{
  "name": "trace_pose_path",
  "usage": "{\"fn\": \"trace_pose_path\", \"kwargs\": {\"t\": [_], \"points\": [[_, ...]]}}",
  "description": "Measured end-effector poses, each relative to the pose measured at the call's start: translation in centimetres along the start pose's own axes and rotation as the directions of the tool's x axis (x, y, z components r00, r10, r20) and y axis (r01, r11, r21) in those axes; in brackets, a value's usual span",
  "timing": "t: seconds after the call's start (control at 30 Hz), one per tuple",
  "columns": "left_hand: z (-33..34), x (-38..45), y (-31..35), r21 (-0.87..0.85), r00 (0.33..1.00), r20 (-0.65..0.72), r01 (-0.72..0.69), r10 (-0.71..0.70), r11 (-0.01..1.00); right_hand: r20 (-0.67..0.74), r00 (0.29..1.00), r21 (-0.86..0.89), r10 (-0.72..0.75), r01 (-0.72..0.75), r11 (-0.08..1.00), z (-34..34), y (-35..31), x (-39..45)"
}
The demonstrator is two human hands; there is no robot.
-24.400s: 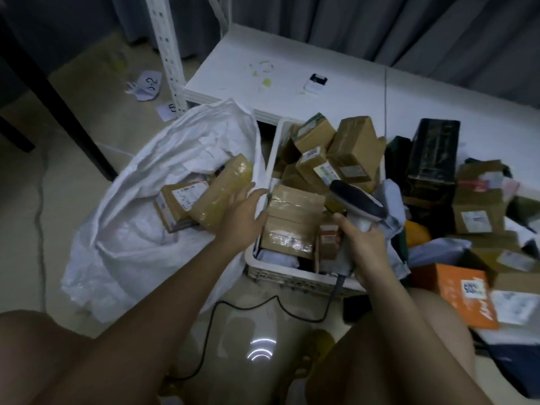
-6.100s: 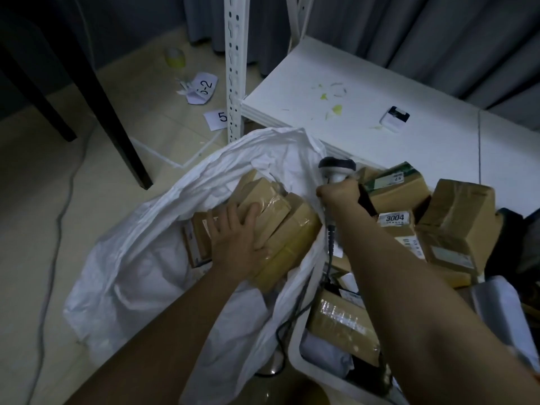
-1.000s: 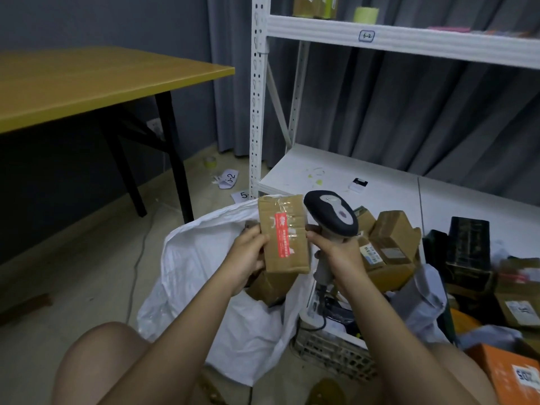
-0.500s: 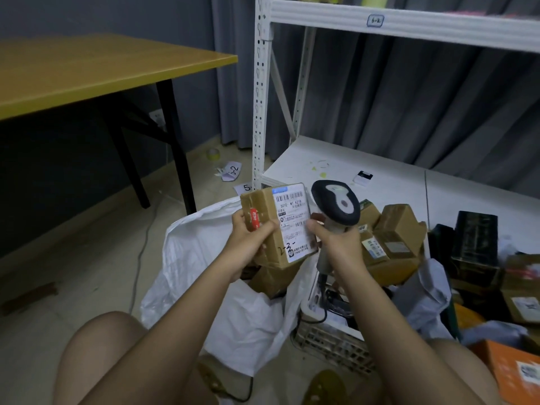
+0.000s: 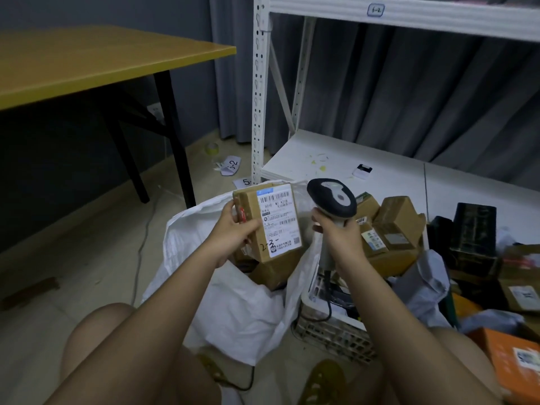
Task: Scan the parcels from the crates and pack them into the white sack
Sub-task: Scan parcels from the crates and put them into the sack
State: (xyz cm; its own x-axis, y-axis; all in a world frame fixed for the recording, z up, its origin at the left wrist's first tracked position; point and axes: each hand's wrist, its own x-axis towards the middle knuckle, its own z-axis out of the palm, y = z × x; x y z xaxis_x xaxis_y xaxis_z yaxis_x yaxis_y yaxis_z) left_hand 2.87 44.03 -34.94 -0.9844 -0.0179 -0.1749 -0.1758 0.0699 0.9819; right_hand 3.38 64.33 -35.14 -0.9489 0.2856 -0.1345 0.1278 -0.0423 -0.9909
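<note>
Here, left hand [image 5: 230, 229] grips parcel [image 5: 267, 222] above sack [image 5: 233, 311].

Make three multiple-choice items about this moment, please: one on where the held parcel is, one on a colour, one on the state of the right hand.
1. Where is the cardboard parcel in the left hand?
A. Raised above the mouth of the white sack
B. Lying on the yellow table
C. Standing on the lower white shelf

2. What colour is the box at the bottom right corner?
A. Green
B. Orange
C. Purple

3. What is the right hand doing?
A. Hanging idle
B. Pressing flat on the crate
C. Gripping the handle of the barcode scanner

Key:
1 A: the parcel is held up over the open sack, its shipping label facing the camera.
2 B: the orange box lies at the right edge.
3 C: the fingers curl round the scanner's handle, its head beside the label.
</note>
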Motion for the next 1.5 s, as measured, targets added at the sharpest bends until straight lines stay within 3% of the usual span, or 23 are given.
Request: {"fn": "trace_pose_path", "kwargs": {"t": [0.23, 0.43, 0.97, 1.13, 1.27, 1.37, 1.43, 1.5], "points": [[-0.7, 1.8, -1.0, 0.013, 1.0, 0.009, -0.002, 0.002, 1.0, 0.141, 0.987, -0.172, 0.077, -0.052, 0.984, -1.6, 1.2, -1.9], [-1.1, 2.8, -1.3, 0.025, 0.999, -0.005, -0.045, 0.045, 0.999, 0.261, 0.964, -0.29, 0.049, 0.03, 0.956, -2.4, 2.3, -3.8], [-1.9, 3.6, -1.9, 0.053, 0.993, -0.076, -0.087, 0.09, 0.995, 0.131, 0.991, -0.217, 0.022, 0.007, 0.976, -1.6, 3.1, -3.0], [-2.8, 4.5, -4.0, 0.17, 0.964, -0.257, -0.016, 0.06, 0.985, 0.014, 0.997, -0.101, 0.07, -0.068, 0.993, -1.7, 3.7, -2.0], [-2.3, 6.2, -6.6, 0.281, 0.955, -0.292, 0.04, 0.046, 0.959, 0.007, 0.995, -0.091, 0.098, -0.097, 0.991, -2.0, 4.9, -1.0], [-0.6, 7.5, -7.7, 0.391, 0.947, -0.296, 0.001, 0.125, 0.92, 0.012, 0.993, -0.048, 0.119, -0.118, 0.992, -2.2, 5.7, -0.4], [0.8, 8.9, -9.0, 0.519, 0.964, -0.231, 0.007, 0.132, 0.855, 0.017, 0.989, -0.024, 0.148, -0.148, 0.989, -2.3, 5.8, 0.0], [1.8, 9.7, -10.6, 0.705, 0.987, -0.148, 0.153, -0.068, 0.692, 0.02, 0.98, 0.002, 0.199, -0.199, 0.98, -2.7, 6.0, 0.7]]}}
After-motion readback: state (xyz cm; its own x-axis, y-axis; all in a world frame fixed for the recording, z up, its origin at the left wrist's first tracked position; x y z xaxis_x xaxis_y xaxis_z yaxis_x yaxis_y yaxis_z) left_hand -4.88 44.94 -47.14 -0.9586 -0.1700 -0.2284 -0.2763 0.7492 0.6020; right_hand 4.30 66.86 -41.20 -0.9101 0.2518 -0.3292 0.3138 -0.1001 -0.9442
